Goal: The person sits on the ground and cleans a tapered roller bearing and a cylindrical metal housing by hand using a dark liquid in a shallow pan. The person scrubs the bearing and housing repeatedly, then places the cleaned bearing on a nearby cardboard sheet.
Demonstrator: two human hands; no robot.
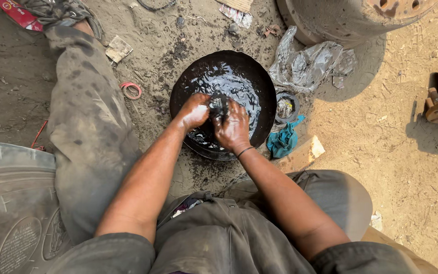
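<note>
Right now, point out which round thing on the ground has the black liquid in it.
The wide black pan under both hands holds the glossy black liquid. The small ring-shaped part to its right and the red ring to its left lie on dirt.

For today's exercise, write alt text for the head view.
Both hands, left hand and right hand, grip a small dark part over a round black pan of dark liquid on sandy ground; a blue rag lies beside it.

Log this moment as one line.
left hand + right hand: grip small dark part | over black pan of oily liquid | teal rag beside
</note>
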